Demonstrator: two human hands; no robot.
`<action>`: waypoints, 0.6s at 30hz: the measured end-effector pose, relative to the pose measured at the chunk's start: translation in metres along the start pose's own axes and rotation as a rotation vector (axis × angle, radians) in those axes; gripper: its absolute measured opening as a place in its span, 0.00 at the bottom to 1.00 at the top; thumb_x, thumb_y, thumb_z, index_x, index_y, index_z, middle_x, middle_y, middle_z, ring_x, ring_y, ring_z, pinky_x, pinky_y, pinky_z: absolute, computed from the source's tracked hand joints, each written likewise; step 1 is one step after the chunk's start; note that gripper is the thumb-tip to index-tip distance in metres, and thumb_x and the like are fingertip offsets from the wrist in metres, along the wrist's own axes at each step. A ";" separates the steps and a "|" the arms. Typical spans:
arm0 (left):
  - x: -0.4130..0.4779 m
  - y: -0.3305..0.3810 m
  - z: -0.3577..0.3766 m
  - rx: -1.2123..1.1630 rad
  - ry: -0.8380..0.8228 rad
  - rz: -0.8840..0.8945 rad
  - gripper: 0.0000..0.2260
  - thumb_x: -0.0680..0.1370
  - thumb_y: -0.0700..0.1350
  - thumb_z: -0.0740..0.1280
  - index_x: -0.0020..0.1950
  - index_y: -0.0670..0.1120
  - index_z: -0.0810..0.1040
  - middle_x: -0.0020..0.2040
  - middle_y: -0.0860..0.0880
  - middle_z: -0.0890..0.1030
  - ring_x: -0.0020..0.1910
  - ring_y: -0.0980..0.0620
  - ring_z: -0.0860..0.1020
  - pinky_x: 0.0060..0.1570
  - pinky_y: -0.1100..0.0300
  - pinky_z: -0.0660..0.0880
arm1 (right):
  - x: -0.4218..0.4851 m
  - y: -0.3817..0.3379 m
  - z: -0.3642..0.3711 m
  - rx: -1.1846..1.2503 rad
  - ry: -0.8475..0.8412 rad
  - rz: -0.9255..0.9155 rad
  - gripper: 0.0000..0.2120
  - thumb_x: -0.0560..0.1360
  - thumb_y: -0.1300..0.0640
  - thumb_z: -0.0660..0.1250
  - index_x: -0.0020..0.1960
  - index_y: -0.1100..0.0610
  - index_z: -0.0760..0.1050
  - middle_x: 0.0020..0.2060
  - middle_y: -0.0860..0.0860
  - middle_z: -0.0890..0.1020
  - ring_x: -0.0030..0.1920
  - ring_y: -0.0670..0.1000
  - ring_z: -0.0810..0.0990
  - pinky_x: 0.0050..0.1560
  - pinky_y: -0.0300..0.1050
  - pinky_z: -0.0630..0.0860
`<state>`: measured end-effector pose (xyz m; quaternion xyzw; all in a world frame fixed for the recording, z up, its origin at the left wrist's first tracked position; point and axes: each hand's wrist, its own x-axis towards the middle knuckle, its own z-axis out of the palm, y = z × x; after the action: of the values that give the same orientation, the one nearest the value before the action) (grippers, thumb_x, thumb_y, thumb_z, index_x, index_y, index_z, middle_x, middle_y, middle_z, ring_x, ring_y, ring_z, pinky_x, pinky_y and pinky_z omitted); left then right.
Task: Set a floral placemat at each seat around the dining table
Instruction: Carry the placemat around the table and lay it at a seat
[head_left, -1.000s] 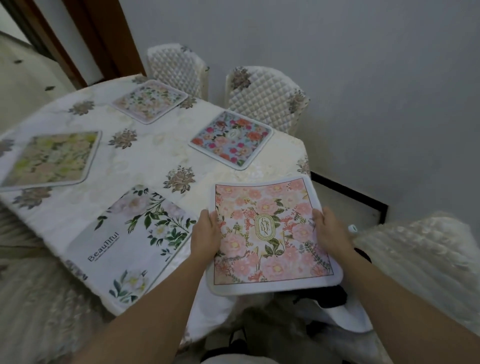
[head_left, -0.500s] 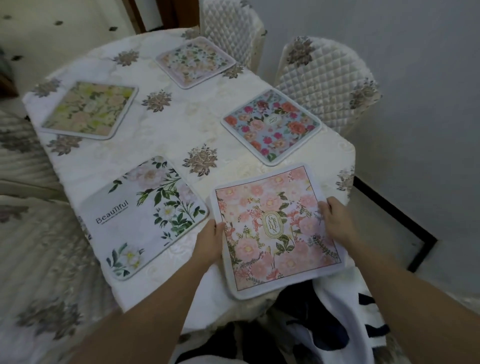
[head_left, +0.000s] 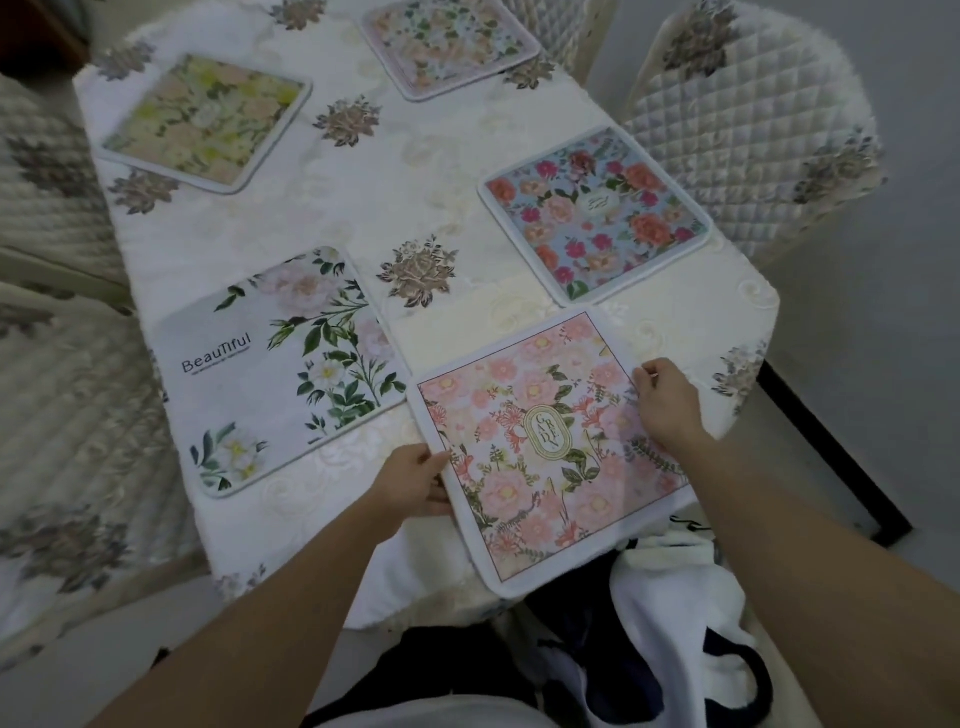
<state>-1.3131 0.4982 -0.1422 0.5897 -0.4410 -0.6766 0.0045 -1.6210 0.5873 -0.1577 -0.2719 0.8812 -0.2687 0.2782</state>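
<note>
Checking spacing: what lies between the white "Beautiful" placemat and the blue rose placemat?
In the head view, only tablecloth, with one embroidered brown flower motif, separates the white "Beautiful" placemat from the blue rose placemat.

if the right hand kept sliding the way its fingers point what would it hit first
The right hand points toward the far-left across the pink placemat; past its far edge lies bare tablecloth, then probably the blue placemat, though direction is uncertain.

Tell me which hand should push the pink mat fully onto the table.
Left, probably. The left hand grips the pink mat at its near-left edge, close to the corner overhanging the table, so it can push forward. The right hand rests on the far-right edge, suited only to steadying.
</note>
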 end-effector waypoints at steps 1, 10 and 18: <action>0.000 0.001 0.000 0.000 -0.016 -0.015 0.11 0.83 0.42 0.61 0.59 0.37 0.77 0.50 0.39 0.84 0.44 0.43 0.85 0.41 0.51 0.83 | 0.001 0.000 0.002 -0.005 0.016 -0.003 0.12 0.83 0.53 0.56 0.56 0.62 0.72 0.45 0.54 0.77 0.44 0.56 0.74 0.44 0.46 0.66; 0.001 0.007 -0.002 0.160 -0.051 -0.093 0.13 0.83 0.43 0.62 0.58 0.34 0.77 0.47 0.37 0.85 0.42 0.42 0.85 0.39 0.52 0.84 | 0.002 0.003 0.008 0.000 0.092 -0.061 0.13 0.82 0.56 0.59 0.64 0.58 0.74 0.52 0.60 0.82 0.47 0.57 0.78 0.45 0.44 0.68; -0.004 0.005 -0.003 0.323 -0.046 -0.088 0.15 0.83 0.46 0.61 0.53 0.34 0.79 0.40 0.39 0.86 0.37 0.43 0.85 0.37 0.51 0.83 | -0.003 0.009 0.007 0.030 0.106 -0.051 0.15 0.82 0.56 0.61 0.67 0.56 0.77 0.51 0.59 0.83 0.48 0.55 0.80 0.47 0.41 0.70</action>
<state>-1.3125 0.4955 -0.1353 0.5860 -0.5177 -0.6098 -0.1298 -1.6174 0.5930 -0.1676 -0.2753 0.8834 -0.3029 0.2282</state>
